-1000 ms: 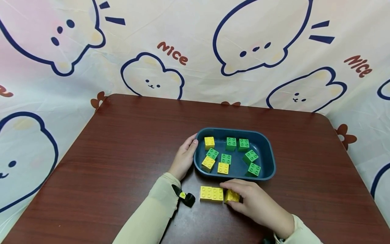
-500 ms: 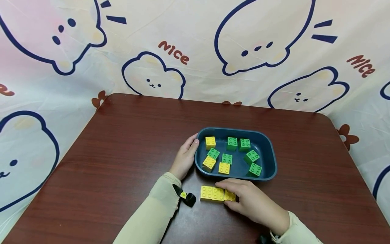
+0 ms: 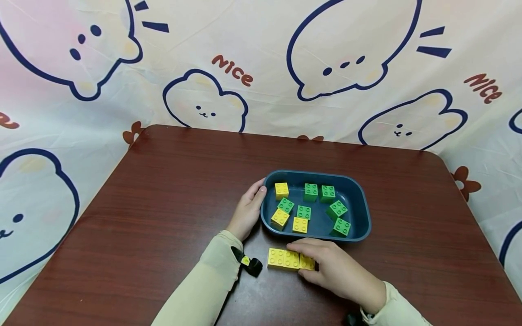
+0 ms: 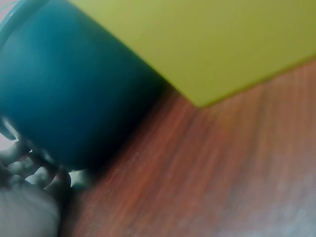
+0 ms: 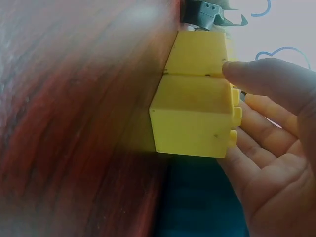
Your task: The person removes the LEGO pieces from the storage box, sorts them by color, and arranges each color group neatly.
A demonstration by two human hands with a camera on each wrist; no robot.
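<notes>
On the glossy dark wooden table (image 3: 163,203), my right hand (image 3: 334,271) pinches a studded yellow plastic brick (image 3: 306,262); my left hand (image 3: 246,212), fingers relaxed, touches the smooth blue plastic tray (image 3: 359,199).

Home play nook: cartoon-bear sheet (image 3: 253,63) backdrop

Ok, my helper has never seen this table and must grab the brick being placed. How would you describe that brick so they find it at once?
Start at the dark blue tray on the brown table. Just in front of its near rim, three yellow bricks lie in a row on the bare wood. The one wanted is the rightmost yellow brick, the only one under the fingers of the right hand; its two neighbours lie uncovered.
</notes>
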